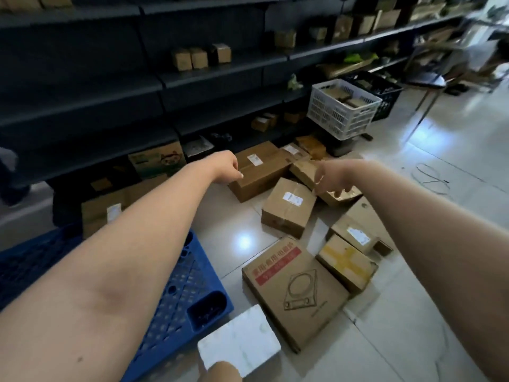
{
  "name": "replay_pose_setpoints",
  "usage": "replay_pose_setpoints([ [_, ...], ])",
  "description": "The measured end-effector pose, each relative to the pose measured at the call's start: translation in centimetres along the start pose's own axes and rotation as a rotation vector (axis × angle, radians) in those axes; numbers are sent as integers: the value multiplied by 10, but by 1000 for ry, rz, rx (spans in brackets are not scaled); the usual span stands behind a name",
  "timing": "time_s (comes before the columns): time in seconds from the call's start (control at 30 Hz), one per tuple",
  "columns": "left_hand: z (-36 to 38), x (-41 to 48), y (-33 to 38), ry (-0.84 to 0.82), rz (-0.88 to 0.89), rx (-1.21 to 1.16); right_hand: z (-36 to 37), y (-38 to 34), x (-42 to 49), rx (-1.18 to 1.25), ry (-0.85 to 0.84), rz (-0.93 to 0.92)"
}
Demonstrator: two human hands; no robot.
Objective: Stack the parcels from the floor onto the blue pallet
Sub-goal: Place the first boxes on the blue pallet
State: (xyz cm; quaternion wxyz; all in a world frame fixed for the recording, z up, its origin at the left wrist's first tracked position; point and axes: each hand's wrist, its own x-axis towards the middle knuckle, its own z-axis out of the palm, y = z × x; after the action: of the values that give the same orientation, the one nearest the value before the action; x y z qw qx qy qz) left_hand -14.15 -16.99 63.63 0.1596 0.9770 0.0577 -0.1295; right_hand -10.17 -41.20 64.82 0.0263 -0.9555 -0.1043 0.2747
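Several cardboard parcels lie scattered on the pale tiled floor. Among them are a large brown box, a labelled cube box, a flat box printed with a cooker, a yellow-taped box and a white foam block. The blue pallet lies at lower left, partly hidden by my left forearm. My left hand hangs over the large box's near edge, fingers loosely curled, holding nothing. My right hand hovers with drooping fingers over a crumpled box; no grip shows.
Dark shelving with small boxes runs along the back. A white crate and a black crate stand at its right end beside chair legs. More boxes lean at the shelf's foot. Someone's shoe shows at far left.
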Motion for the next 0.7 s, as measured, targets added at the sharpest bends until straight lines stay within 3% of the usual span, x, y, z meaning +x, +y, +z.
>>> replay_pose_setpoints([
  [0.13, 20, 0, 27, -28, 55, 17, 22, 43, -18, 4, 72, 105],
  [0.27, 57, -3, 34, -86, 62, -42, 63, 77, -31, 30, 15, 190],
  [0.43, 129, -30, 25, -279, -20, -272, 124, 97, -38, 62, -102, 243],
  [0.57, 175, -38, 31, -235, -113, -491, 148, 116, -22, 123, -169, 234],
  [0.7, 198, -17, 53, -250, -140, -452, 159, 151, 14, 180, -190, 187],
])
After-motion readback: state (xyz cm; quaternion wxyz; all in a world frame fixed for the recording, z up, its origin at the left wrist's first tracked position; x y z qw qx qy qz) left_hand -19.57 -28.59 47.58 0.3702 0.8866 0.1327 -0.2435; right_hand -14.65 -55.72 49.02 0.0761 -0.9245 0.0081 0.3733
